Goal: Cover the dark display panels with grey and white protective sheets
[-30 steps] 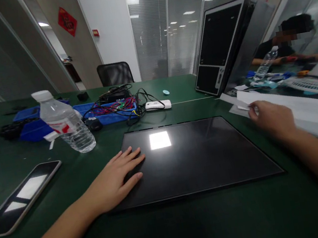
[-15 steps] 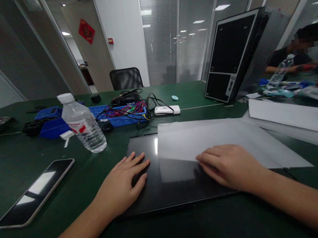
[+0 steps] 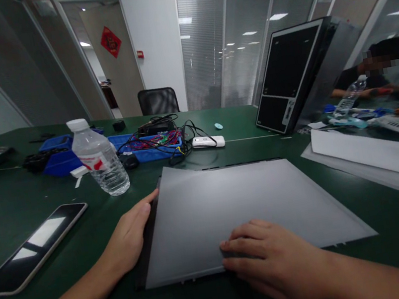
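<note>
A translucent white sheet (image 3: 253, 196) with small tabs on its front edge covers most of a thin black panel (image 3: 148, 252). The panel shows as a dark strip on the left and a narrow line along the back. At that left edge lies my left hand (image 3: 128, 238), open, its fingers stretched forward beside the sheet. My right hand (image 3: 275, 259) rests on the sheet near the front edge, fingers slightly bent and apart, tips pointing left. Its palm side is hidden.
A water bottle (image 3: 99, 158) and a phone (image 3: 34, 246) are at left. Behind are a blue tray (image 3: 154, 153) of cables and a white power strip (image 3: 208, 142). A large black case (image 3: 287, 78) stands at back right, near white sheets (image 3: 379, 152) and another person (image 3: 371, 77).
The translucent sheet has moved left and toward me, now covering most of the black panel. My right hand moved left and nearer with it. My left hand shifted to the panel's left edge.
</note>
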The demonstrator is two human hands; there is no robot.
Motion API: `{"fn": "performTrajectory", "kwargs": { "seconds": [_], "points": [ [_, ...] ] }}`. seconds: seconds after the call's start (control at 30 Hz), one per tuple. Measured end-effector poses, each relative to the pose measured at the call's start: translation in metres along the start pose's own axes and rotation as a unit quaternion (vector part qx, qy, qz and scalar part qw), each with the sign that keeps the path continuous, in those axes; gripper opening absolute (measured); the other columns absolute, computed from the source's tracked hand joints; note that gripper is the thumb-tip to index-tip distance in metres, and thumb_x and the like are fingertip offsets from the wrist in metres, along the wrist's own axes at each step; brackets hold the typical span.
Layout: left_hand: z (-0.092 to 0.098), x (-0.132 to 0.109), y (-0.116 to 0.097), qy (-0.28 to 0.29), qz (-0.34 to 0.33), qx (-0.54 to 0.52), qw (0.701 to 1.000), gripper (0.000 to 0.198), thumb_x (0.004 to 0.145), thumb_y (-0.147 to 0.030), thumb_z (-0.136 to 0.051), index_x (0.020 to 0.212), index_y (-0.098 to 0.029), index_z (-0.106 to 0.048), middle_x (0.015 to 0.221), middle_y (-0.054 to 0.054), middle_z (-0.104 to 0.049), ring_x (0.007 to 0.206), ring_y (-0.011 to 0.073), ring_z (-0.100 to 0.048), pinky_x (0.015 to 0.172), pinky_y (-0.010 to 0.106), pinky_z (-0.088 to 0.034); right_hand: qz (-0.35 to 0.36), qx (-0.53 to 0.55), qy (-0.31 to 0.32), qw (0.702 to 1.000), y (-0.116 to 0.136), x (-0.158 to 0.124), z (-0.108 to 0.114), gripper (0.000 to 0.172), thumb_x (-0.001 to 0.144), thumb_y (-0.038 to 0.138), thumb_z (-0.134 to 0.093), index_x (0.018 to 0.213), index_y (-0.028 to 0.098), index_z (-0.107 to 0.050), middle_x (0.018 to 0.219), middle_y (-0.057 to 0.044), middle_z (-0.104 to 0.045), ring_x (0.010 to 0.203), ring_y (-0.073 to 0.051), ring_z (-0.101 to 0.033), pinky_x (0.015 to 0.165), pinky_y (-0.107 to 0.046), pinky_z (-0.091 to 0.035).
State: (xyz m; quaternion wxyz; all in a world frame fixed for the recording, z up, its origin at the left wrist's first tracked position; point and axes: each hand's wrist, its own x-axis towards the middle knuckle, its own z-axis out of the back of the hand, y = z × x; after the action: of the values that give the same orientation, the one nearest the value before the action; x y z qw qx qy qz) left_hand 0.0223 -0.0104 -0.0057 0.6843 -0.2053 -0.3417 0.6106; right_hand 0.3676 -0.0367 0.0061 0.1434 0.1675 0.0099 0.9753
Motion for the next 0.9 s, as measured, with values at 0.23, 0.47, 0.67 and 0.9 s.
{"fn": "performTrajectory", "kwargs": {
  "seconds": [0.23,0.47,0.67,0.9],
  "points": [
    [-0.009,0.002,0.012,0.053,-0.055,0.170,0.982,0.069,0.094,-0.060,-0.054,0.149,-0.020,-0.061,0.166,0.010,-0.045,0.154,0.0341,-0.041,0.128,0.056,-0.030,-0.003,0.016,0.050,0.999,-0.008,-0.002,0.004,0.039,0.101,0.023,-0.049,0.137,0.020,-0.063,0.143,-0.008,-0.068,0.122,-0.025,-0.062,0.094,-0.041,-0.052],
    [-0.006,0.002,0.007,0.069,-0.065,0.195,0.976,0.069,0.091,-0.059,-0.059,0.150,-0.023,-0.060,0.168,0.011,-0.040,0.156,0.0381,-0.037,0.126,0.062,-0.031,-0.011,0.001,0.060,0.998,0.003,0.002,0.008,0.039,0.104,0.032,-0.049,0.141,0.023,-0.062,0.145,-0.006,-0.066,0.126,-0.025,-0.062,0.096,-0.041,-0.051],
    [-0.001,0.003,-0.001,0.098,-0.054,0.213,0.971,0.068,0.095,-0.052,-0.048,0.152,-0.016,-0.057,0.166,0.014,-0.041,0.155,0.0348,-0.038,0.128,0.060,-0.027,-0.155,-0.151,-0.091,0.972,-0.085,-0.039,0.030,0.039,0.102,0.036,-0.052,0.137,0.025,-0.066,0.134,-0.009,-0.072,0.132,-0.030,-0.060,0.110,-0.055,-0.044],
    [-0.004,0.002,0.009,0.087,-0.065,0.217,0.970,0.073,0.096,-0.053,-0.044,0.156,-0.012,-0.051,0.167,0.015,-0.039,0.156,0.0357,-0.037,0.128,0.060,-0.028,-0.580,-0.293,-0.044,0.759,-0.218,-0.188,0.070,0.070,0.096,0.055,-0.052,0.155,0.016,-0.049,0.167,-0.021,-0.036,0.157,-0.042,-0.022,0.123,-0.067,-0.019]
  ]
}}
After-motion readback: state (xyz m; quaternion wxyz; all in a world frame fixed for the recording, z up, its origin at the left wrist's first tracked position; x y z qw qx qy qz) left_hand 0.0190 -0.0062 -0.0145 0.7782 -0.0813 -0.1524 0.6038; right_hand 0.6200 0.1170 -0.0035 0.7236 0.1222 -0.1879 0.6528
